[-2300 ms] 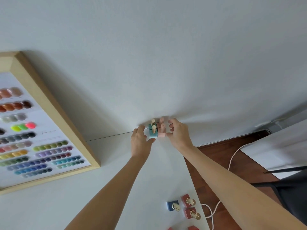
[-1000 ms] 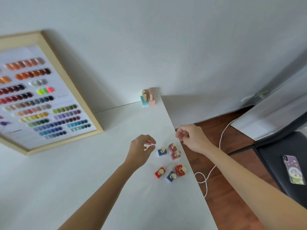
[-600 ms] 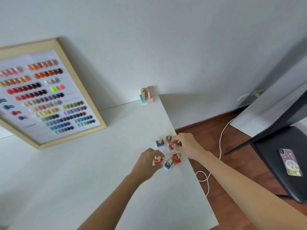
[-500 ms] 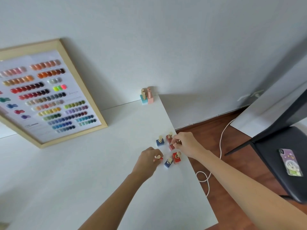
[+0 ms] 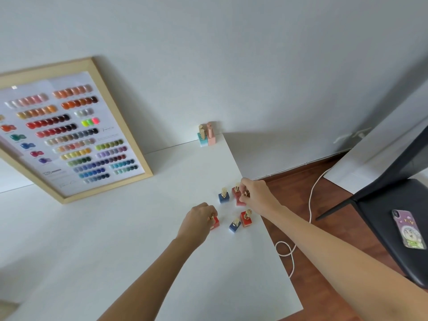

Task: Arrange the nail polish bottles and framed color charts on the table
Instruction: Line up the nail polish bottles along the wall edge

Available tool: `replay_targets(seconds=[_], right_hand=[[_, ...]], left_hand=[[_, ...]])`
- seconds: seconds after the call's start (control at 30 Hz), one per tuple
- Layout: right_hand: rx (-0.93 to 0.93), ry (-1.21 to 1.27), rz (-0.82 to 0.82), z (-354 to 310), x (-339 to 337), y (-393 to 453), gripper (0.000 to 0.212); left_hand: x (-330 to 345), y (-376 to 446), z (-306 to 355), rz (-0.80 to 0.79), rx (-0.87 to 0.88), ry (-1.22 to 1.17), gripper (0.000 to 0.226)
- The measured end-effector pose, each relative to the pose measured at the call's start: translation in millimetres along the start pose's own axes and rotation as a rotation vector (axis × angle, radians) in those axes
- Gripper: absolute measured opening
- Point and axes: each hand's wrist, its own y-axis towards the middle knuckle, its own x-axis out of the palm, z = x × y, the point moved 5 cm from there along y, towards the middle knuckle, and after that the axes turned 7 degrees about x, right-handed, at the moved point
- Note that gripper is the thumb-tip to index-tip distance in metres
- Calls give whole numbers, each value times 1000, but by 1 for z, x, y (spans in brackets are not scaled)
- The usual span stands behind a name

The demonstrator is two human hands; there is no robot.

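Observation:
A wood-framed color chart (image 5: 69,135) leans against the wall at the left of the white table (image 5: 115,239). A teal bottle (image 5: 202,136) and a pink bottle (image 5: 211,135) stand together in the far corner. Near the right edge sits a cluster of gold-capped bottles. My left hand (image 5: 198,222) is closed on the cap of a red bottle (image 5: 215,223). My right hand (image 5: 254,195) pinches the cap of a pink-red bottle (image 5: 240,201), with another red bottle (image 5: 236,189) just behind it. Two blue bottles (image 5: 223,196) (image 5: 235,225) and a red bottle (image 5: 246,218) stand free.
The table's right edge (image 5: 266,230) runs close to the bottle cluster. Beyond it are a wooden floor, a white cable (image 5: 301,223) and a black chair (image 5: 393,216) with a phone (image 5: 408,229) on its seat.
Both hands came back from the far corner, leaving the teal and pink bottles there, and have closed on two bottles in the near cluster.

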Motion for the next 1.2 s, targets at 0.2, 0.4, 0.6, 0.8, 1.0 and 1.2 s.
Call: replay_targets(seconds=[0.2, 0.4, 0.6, 0.8, 1.0, 1.2], right_hand=[[11, -30, -32, -8, 7, 8, 62], [16, -74, -7, -10, 10, 14, 26], [4, -109, 8, -12, 9, 20, 14], [-21, -81, -1, -18, -9, 41, 20], [-29, 16, -19, -57, -26, 84, 23], [-105, 1, -66, -110, -15, 126, 20]], left_hand=[[-2, 15, 3, -5, 68, 115, 27], [-4, 19, 0, 22, 73, 152, 34], [-7, 19, -9, 31, 64, 127, 30], [-31, 27, -29, 117, 29, 53, 23], [-73, 51, -57, 219, -44, 48, 22], [-105, 87, -85, 278, -108, 29, 21]])
